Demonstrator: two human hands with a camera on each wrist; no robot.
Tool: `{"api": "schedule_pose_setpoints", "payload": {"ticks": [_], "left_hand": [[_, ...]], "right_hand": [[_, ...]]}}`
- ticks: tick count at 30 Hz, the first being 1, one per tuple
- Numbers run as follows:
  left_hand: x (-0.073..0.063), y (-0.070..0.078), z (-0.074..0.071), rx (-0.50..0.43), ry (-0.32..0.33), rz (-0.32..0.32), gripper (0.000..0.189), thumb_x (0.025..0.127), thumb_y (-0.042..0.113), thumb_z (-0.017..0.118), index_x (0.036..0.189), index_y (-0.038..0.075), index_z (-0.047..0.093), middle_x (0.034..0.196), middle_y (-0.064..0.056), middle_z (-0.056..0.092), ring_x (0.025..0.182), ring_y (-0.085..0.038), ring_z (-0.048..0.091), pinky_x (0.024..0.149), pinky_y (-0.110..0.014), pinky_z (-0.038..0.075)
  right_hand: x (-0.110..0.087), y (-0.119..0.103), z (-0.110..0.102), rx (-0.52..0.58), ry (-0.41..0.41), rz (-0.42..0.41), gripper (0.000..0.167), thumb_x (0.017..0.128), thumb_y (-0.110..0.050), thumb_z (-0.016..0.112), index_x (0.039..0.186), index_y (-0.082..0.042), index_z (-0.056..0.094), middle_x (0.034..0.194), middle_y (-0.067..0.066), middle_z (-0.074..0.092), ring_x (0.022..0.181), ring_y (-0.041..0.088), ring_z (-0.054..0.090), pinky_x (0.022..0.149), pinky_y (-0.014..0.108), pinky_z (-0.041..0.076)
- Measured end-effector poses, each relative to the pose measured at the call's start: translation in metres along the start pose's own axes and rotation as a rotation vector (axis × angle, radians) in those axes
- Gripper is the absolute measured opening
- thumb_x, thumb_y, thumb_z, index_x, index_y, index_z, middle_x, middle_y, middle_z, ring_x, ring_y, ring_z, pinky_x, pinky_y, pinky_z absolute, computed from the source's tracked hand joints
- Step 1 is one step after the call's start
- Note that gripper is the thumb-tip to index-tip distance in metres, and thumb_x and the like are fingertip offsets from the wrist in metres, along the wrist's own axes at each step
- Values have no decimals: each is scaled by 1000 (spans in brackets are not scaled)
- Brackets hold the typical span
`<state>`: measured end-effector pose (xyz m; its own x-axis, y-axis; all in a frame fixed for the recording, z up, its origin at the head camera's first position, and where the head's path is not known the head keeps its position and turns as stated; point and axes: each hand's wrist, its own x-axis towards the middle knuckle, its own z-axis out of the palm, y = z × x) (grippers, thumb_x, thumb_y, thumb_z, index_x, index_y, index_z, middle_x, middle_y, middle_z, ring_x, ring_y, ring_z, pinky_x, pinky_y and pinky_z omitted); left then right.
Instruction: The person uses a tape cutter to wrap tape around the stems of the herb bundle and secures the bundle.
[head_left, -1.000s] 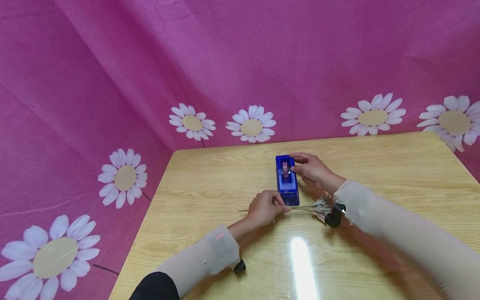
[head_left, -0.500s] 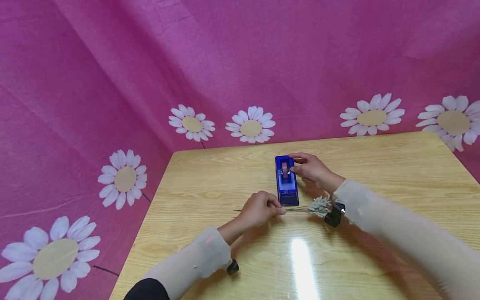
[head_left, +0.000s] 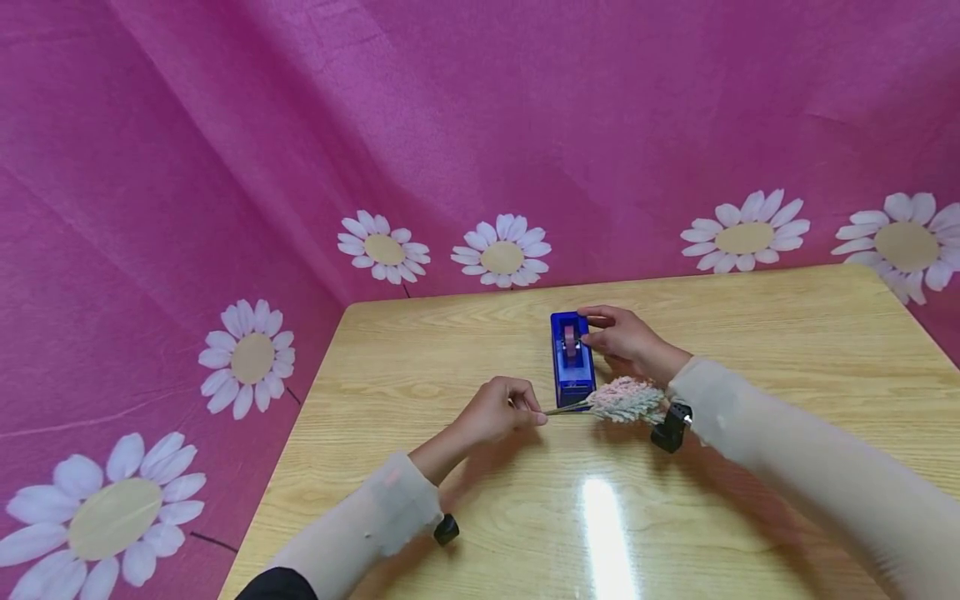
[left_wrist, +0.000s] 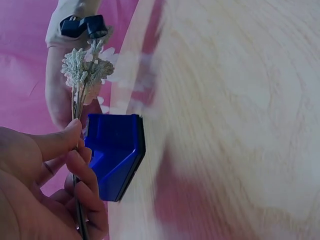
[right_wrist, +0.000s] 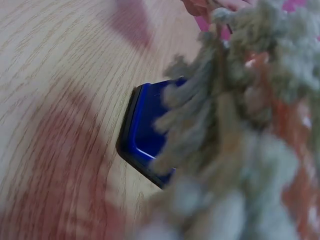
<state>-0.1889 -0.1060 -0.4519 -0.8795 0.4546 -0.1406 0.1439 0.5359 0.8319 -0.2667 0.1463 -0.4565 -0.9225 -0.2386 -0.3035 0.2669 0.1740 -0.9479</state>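
Note:
My left hand (head_left: pixel 501 408) pinches the thin stems of a small bunch of dried flowers (head_left: pixel 626 400) between thumb and fingers. Its fluffy pale green and pink heads point right, toward my right wrist, and overlap the near right corner of a blue tape dispenser (head_left: pixel 576 375) in the head view. My right hand (head_left: pixel 628 340) holds that dispenser at its far right side, fingertips at the far end and thumb beside the tape roll (head_left: pixel 570 342). In the left wrist view the stems (left_wrist: pixel 78 107) run up past the thumb. Blurred flower heads (right_wrist: pixel 215 150) fill much of the right wrist view.
The light wooden table (head_left: pixel 420 358) bears a bright light reflection near its front. A pink cloth (head_left: pixel 600 125) printed with daisies hangs behind and at the left. Black wrist cameras (head_left: pixel 671 427) sit under both forearms.
My left hand has moved left, drawing the bunch with it. The flower heads have shifted left and now show more fully. My right hand and the dispenser have stayed put.

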Motion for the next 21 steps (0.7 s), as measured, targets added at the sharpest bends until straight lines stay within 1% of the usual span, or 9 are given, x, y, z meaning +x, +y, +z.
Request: {"api": "schedule_pose_setpoints", "payload": {"ticks": [4, 7, 9, 10, 12, 14, 17, 19, 21], "left_hand": [[-2, -1, -8, -1, 19, 9, 15, 88, 10, 83, 78, 8, 72, 69, 5, 59, 64, -9, 48, 55, -23, 37], [-4, -1, -13, -23, 34, 17, 15, 88, 9, 82, 79, 6, 72, 70, 5, 59, 66, -10, 48, 57, -23, 37], [-4, -2, -17, -44, 41, 15, 14, 88, 8, 82, 79, 5, 72, 72, 4, 61, 68, -11, 50, 58, -23, 39], [-5, -3, -19, -55, 45, 13, 13, 89, 8, 81, 80, 5, 72, 72, 4, 61, 69, -11, 50, 59, -23, 40], [-6, -4, -23, -73, 51, 12, 12, 90, 7, 80, 81, 4, 72, 74, 4, 62, 71, -11, 52, 61, -24, 43], [-7, -5, -27, -98, 57, 10, 12, 91, 6, 79, 82, 3, 71, 75, 3, 63, 71, -11, 52, 62, -24, 44], [-9, -6, -34, -134, 70, 5, 11, 92, 4, 76, 84, 2, 71, 76, 1, 66, 69, -11, 51, 63, -26, 44], [-10, -6, -37, -157, 79, -3, 10, 94, 4, 75, 85, 1, 71, 78, -1, 70, 67, -11, 52, 63, -26, 43], [-12, -6, -39, -185, 92, -6, 9, 95, 3, 73, 86, 0, 71, 79, -5, 74, 65, -10, 54, 64, -26, 43]], "right_hand": [[-1, -2, 0, 17, -10, 6, 59, 104, 0, 55, 160, -7, 36, 168, 20, 26, 139, 37, 49, 101, 45, 47], [-2, -2, -2, 1, -13, 9, 59, 104, -1, 57, 160, -8, 37, 167, 20, 27, 115, 26, 61, 78, 33, 51], [-1, -2, -3, -21, -16, 12, 60, 104, -3, 58, 160, -9, 38, 167, 20, 29, 101, 20, 60, 66, 30, 46], [-1, -3, -3, -33, -20, 9, 60, 104, -3, 58, 160, -9, 37, 166, 20, 29, 99, 19, 59, 65, 29, 46], [0, -3, -4, -72, -29, -4, 60, 104, -3, 58, 160, -7, 36, 165, 23, 29, 105, 24, 62, 73, 31, 53], [0, -4, -5, -107, -34, -18, 61, 104, -3, 58, 160, -4, 35, 164, 27, 29, 124, 33, 59, 93, 39, 55], [-5, -9, -6, -106, -41, -17, 61, 103, -4, 61, 159, -2, 36, 163, 30, 28, 143, 44, 42, 113, 58, 40], [-11, -15, -4, -76, -45, -5, 61, 103, -2, 60, 158, -1, 35, 164, 30, 27, 147, 48, 34, 114, 68, 32], [-9, -12, -7, -71, -55, -34, 59, 102, 1, 57, 157, 1, 37, 163, 31, 26, 146, 49, 34, 107, 62, 42]]}}
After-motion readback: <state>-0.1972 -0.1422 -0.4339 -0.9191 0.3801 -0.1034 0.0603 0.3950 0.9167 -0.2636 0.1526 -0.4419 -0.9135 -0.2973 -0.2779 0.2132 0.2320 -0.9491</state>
